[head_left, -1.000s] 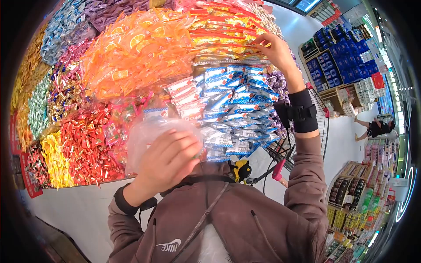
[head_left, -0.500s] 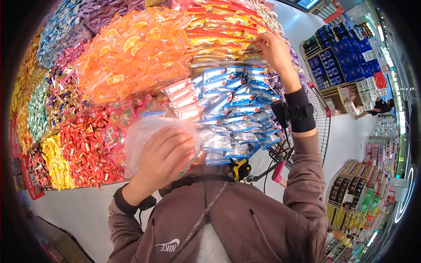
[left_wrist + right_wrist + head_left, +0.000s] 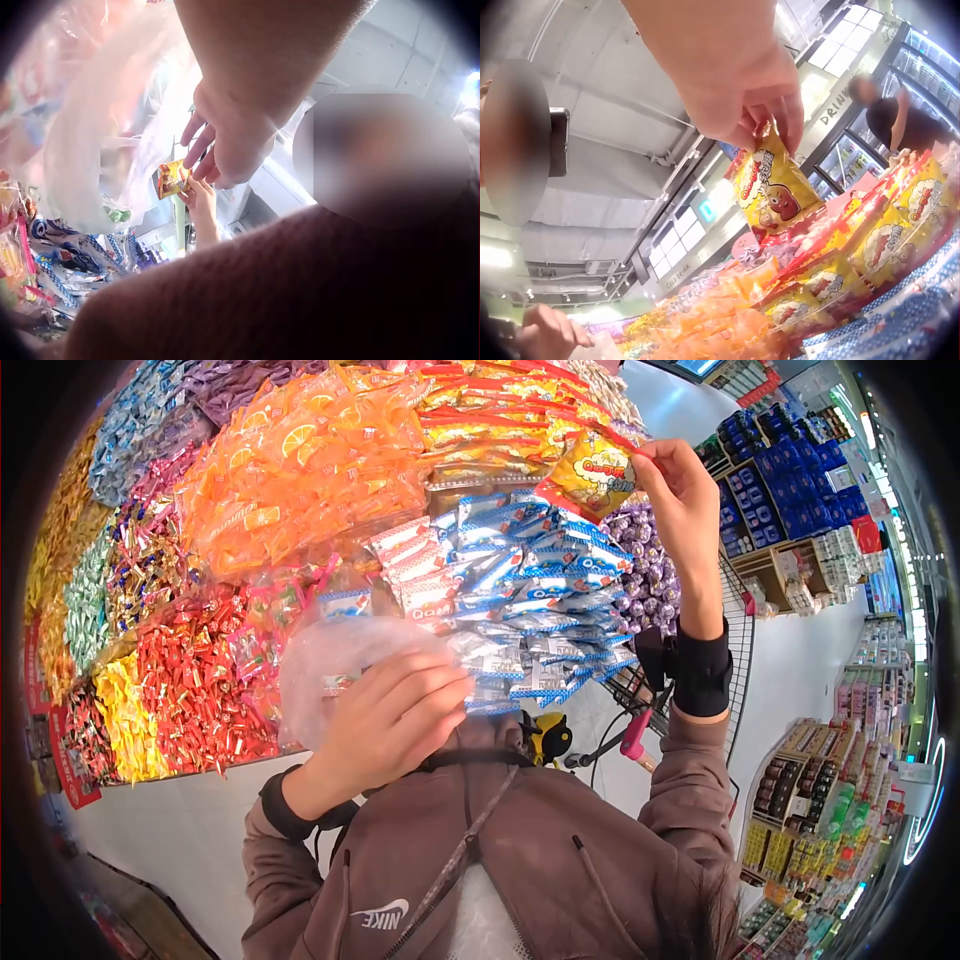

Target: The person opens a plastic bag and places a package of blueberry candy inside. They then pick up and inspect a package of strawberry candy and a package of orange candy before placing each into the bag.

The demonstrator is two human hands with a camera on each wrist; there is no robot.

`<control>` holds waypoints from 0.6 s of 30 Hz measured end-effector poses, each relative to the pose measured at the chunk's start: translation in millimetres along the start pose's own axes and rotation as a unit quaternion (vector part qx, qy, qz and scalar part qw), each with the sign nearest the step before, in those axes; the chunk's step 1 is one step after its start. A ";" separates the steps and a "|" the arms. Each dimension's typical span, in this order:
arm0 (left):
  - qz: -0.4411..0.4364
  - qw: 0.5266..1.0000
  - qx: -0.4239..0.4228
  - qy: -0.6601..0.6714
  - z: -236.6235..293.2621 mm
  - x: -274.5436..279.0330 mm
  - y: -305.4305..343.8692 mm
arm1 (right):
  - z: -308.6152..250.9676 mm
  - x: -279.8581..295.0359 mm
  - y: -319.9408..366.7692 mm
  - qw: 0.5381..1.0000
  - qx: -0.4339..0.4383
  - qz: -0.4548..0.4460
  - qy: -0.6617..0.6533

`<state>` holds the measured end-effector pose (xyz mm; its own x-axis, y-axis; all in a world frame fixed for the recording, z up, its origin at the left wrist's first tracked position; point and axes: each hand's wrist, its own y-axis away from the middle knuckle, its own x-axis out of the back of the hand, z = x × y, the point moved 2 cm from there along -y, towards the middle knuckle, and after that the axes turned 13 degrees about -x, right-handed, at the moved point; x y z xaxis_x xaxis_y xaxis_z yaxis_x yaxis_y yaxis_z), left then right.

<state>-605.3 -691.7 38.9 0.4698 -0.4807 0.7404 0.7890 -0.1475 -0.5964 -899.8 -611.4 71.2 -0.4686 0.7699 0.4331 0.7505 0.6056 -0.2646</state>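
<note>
In the head view my right hand [image 3: 682, 505] pinches a yellow candy packet [image 3: 598, 475] with red ends by one edge, above the near side of the yellow packets' pile. The right wrist view shows this packet hanging from the fingertips, a cartoon face printed on its front. My left hand [image 3: 385, 715] holds a translucent plastic bag [image 3: 318, 660] in front of my chest. Small wrapped pieces show faintly through the bag. In the left wrist view the bag [image 3: 75, 150] hangs beside the fingers, and the thumb's hold on it is hidden.
Heaped around the hands are orange packets [image 3: 300, 470], blue-and-white packets [image 3: 530, 590], red-wrapped candies [image 3: 210, 690] and purple round candies [image 3: 645, 565]. A wire cart [image 3: 740, 640] with a pink handle stands at the right. Shelves [image 3: 790, 500] line the aisle beyond; another person [image 3: 907, 116] is near drink coolers.
My right hand has lifted a yellow packet out of the pile and moved it right and toward me. The left hand with the bag has stayed nearly in place.
</note>
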 end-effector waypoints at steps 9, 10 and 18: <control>0.007 0.998 0.021 0.056 19.0 -12.4 9.7 | 9.9 -9.4 59.0 0.980 -0.102 -0.096 -0.139; 0.009 0.997 0.030 0.067 20.6 -13.9 10.3 | 13.4 -10.7 63.9 0.977 -0.112 -0.098 -0.150; 0.032 0.985 0.098 0.141 33.5 -22.9 14.7 | 22.7 -22.7 96.5 0.964 -0.166 -0.120 -0.172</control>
<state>-591.2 -653.9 23.5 0.4143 -0.7079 0.5720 0.8356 0.0468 -0.5473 -827.2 -565.9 16.3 -0.7311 0.6714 0.1213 0.6822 0.7208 0.1226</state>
